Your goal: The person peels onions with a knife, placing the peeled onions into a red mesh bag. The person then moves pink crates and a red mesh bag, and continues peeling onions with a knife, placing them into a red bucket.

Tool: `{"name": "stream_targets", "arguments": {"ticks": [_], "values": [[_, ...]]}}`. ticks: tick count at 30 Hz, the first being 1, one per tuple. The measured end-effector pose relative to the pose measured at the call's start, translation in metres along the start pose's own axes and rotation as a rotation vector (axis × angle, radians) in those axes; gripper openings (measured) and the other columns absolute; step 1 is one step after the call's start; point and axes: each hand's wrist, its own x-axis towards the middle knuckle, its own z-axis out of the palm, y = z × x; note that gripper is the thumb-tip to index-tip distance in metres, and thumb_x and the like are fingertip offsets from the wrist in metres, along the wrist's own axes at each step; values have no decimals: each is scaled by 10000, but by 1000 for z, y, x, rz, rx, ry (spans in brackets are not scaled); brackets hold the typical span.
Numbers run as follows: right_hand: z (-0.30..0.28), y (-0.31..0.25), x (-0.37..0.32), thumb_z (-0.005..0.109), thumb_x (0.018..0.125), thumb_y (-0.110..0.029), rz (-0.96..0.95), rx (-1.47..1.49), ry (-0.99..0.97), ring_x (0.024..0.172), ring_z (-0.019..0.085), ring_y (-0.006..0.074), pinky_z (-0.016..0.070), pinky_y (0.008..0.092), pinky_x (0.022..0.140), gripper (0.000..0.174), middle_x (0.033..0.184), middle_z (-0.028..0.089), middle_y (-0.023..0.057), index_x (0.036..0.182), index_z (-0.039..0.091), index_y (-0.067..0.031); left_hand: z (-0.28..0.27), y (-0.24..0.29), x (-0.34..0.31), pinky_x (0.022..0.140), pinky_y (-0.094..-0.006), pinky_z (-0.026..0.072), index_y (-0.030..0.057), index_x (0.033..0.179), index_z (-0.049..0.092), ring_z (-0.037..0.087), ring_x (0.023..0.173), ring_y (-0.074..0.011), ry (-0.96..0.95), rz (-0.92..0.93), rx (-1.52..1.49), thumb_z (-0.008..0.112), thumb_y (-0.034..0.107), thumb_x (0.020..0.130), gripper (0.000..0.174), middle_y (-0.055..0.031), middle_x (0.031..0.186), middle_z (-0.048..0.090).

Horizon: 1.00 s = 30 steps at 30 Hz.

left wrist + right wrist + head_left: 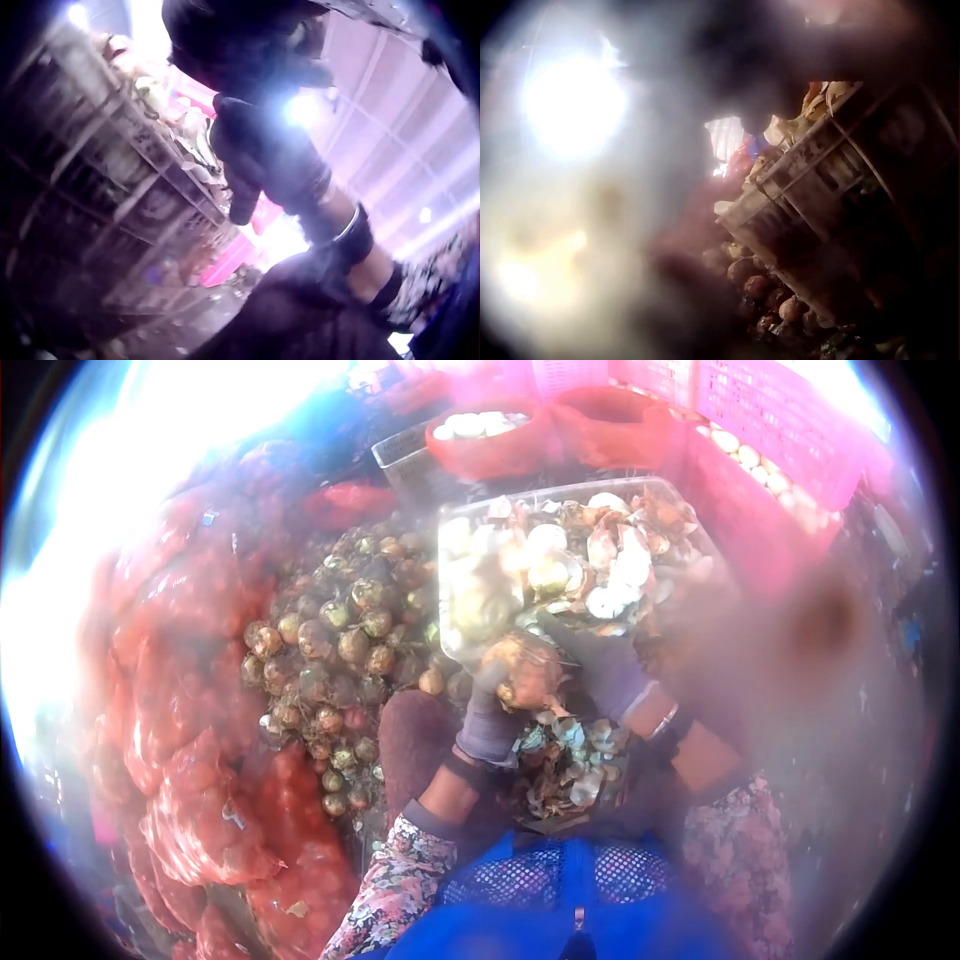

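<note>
A large brown-skinned onion [527,670] sits in my left hand [488,722], which wears a grey glove and grips it from the left side. Close on the onion's right is my gloved right hand [608,672], a pale band at its wrist. The left wrist view shows the right hand [274,154] dark against bright light, one finger pointing down; whether it holds a tool I cannot tell. Just beyond both hands stands a clear plastic crate [570,490] of peeled onions [548,540] and loose skins. Blur hides most of the right wrist view.
Unpeeled onions [352,645] lie heaped on the left, beside red net sacks [205,810]. Onion skins [572,765] cover the ground below the hands. Behind the crate are a red basin [490,455] with white onions, another red basin [615,445] and pink crates [780,430].
</note>
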Motion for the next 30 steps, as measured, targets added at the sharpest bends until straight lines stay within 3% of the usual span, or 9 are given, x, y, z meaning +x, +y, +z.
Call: {"name": "stream_targets", "arguments": {"ticks": [4,8,12,18,19,22,24,27,30], "values": [[24,23,9,695,728,-62,-154,-5,182,976,657,280,531,369,802,793,1176,634,153,1447,398,-214,-2,-3,1,861,-342,520,39,1250,475,600,1003,-198,24,31,61,640,463,818,628,-86,1120,577],[27,31,22,623,803,-24,-181,-12,250,912,651,273,537,360,757,679,1069,648,133,1423,430,-224,5,-5,-3,871,-347,519,35,1242,475,598,1018,-190,36,192,488,629,446,828,603,-83,1135,575],[-2,6,19,551,861,-1,-46,-246,92,847,619,259,523,359,780,622,1021,633,100,1437,405,-184,-2,-6,2,854,-340,522,31,1230,488,594,983,-201,10,-19,-64,641,429,816,595,-81,1113,574],[40,31,12,586,881,-95,-521,247,154,767,674,210,543,319,699,627,1049,679,152,1456,344,-153,-32,2,2,1019,-476,439,48,1362,433,530,1178,-301,-100,-66,38,756,423,706,821,-123,1302,531],[33,34,9,598,875,-103,-410,421,-57,740,640,160,538,300,717,607,1045,675,84,1445,391,-124,-28,6,-1,1028,-483,432,51,1366,430,524,1188,-305,-121,-81,63,756,426,707,825,-124,1311,525],[-8,14,2,601,890,-123,11,787,-421,738,618,139,535,296,711,544,1074,641,52,1412,448,-108,-17,11,-5,990,-445,458,26,1330,448,543,1140,-289,-99,-68,51,743,439,707,804,-127,1271,539],[-23,11,-6,620,888,-137,114,894,-375,783,625,143,533,292,738,546,1066,640,60,1406,451,-97,-8,8,-1,870,-365,542,-28,1236,504,618,990,-240,-47,21,-30,727,436,713,734,-125,1142,599],[-10,17,-1,646,886,-159,-290,802,-11,849,632,151,528,290,792,527,1022,654,52,1378,479,-74,-19,13,3,878,-358,530,-40,1221,515,615,984,-227,-168,-26,66,721,389,723,688,-126,1088,619],[11,17,1,679,871,-213,-352,689,264,901,651,184,525,303,852,470,959,678,62,1292,549,-50,-30,11,12,843,-325,534,-29,1265,483,624,972,-216,-157,-37,368,744,387,713,740,-134,1135,601]]}}
